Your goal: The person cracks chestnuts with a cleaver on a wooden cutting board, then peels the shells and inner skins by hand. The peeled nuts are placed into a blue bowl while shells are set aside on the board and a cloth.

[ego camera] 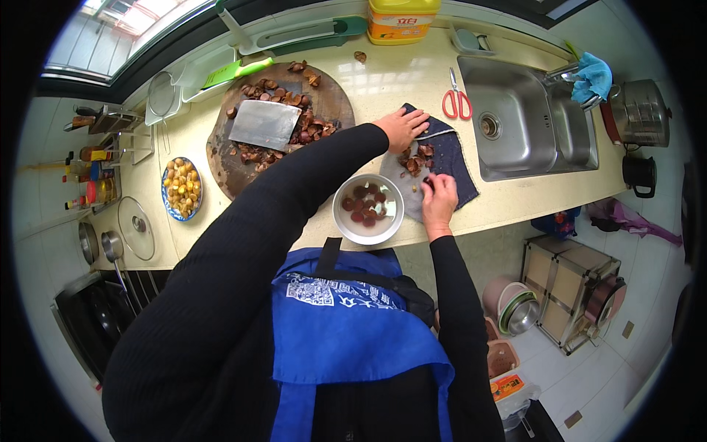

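My left hand (402,128) lies flat, fingers spread, on the upper part of a folded dark-blue and grey cloth (454,160). Brown chestnut shells (415,161) form a small pile on the cloth between my hands. Between the fingertips of my right hand (440,199) is a dark chestnut or piece of shell (428,181), partly hidden. To the left of that hand stands a metal bowl (341,224) of cloudy water with several brown chestnuts (367,207) in it.
Further left, a round wooden chopping board (337,102) carries a cleaver (265,124) and scattered shells. A patterned plate holds peeled chestnuts (182,188). Red-handled scissors (457,102) lie beside the steel sink (513,121). A green-handled knife (237,72) rests behind the board.
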The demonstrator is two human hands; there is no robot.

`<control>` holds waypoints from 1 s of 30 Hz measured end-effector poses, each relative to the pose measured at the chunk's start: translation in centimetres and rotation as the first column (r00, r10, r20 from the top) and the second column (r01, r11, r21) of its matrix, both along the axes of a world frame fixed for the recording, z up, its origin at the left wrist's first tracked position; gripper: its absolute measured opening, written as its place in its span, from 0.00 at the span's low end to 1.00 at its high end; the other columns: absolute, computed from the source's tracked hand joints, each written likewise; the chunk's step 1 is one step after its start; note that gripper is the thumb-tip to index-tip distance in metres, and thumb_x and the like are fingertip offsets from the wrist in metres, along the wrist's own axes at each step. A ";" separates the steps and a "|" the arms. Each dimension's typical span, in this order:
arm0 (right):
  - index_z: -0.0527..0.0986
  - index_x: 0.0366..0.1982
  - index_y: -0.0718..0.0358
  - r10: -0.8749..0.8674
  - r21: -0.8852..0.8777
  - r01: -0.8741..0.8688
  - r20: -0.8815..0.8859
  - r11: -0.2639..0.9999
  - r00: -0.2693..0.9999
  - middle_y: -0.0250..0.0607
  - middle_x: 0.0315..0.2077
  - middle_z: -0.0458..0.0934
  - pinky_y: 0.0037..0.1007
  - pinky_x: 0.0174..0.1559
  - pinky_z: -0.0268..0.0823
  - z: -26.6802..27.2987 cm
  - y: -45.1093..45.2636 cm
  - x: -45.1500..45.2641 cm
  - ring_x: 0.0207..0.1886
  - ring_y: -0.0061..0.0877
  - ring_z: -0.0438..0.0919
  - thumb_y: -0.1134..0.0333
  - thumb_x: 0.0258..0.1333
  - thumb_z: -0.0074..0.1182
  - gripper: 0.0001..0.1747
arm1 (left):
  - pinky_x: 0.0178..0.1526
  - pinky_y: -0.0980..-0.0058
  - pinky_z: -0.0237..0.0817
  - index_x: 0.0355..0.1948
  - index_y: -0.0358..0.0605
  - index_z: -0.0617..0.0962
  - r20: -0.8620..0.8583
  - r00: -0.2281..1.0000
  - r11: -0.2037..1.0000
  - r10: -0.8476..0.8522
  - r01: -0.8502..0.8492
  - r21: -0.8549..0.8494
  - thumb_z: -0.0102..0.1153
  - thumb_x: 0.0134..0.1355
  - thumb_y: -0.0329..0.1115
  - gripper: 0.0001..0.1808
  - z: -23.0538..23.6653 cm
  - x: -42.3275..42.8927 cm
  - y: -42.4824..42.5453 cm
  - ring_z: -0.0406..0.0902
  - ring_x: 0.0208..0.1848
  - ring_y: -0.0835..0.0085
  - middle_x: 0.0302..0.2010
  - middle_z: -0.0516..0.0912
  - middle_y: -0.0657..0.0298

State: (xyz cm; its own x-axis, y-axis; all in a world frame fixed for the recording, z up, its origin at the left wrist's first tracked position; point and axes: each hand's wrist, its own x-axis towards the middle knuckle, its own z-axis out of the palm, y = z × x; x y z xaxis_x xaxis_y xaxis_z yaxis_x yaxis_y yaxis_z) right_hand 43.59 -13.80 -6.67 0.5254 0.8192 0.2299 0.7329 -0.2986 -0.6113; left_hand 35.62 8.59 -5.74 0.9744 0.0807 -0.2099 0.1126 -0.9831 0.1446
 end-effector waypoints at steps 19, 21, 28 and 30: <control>0.76 0.44 0.63 0.651 0.146 -0.635 -0.216 0.758 0.727 0.47 0.44 0.74 0.37 0.50 0.69 12.3 9.4 -14.8 0.48 0.42 0.74 0.79 0.42 0.62 0.22 | 0.40 0.79 0.73 0.45 0.34 0.83 0.022 0.281 0.092 0.960 -0.242 -0.966 0.61 0.57 0.23 0.14 8.0 -24.8 -8.3 0.81 0.39 0.78 0.39 0.84 0.61; 0.75 0.48 0.63 0.671 0.083 -0.667 -0.023 0.740 0.742 0.48 0.46 0.73 0.36 0.54 0.66 11.5 11.7 -16.2 0.50 0.42 0.73 0.78 0.42 0.62 0.26 | 0.44 0.77 0.75 0.50 0.35 0.80 -0.174 0.120 -0.159 0.977 -0.121 -0.980 0.57 0.58 0.18 0.18 6.8 -28.7 -8.5 0.81 0.41 0.75 0.41 0.83 0.60; 0.67 0.39 0.68 0.727 -0.366 -0.633 0.242 0.682 0.643 0.52 0.34 0.74 0.42 0.41 0.69 8.5 17.4 -20.0 0.38 0.44 0.75 0.77 0.45 0.52 0.15 | 0.53 0.73 0.74 0.55 0.33 0.75 -0.212 -0.002 -0.208 0.977 0.167 -0.964 0.59 0.57 0.16 0.23 5.5 -37.3 -9.5 0.80 0.50 0.70 0.45 0.82 0.57; 0.67 0.40 0.68 0.725 -0.363 -0.634 0.236 0.683 0.647 0.51 0.33 0.74 0.40 0.41 0.70 8.8 17.9 -20.6 0.38 0.44 0.76 0.75 0.44 0.53 0.18 | 0.55 0.71 0.73 0.54 0.32 0.76 -0.152 -0.013 -0.147 0.988 0.177 -0.973 0.59 0.57 0.16 0.22 6.0 -38.1 -9.7 0.80 0.52 0.67 0.44 0.80 0.58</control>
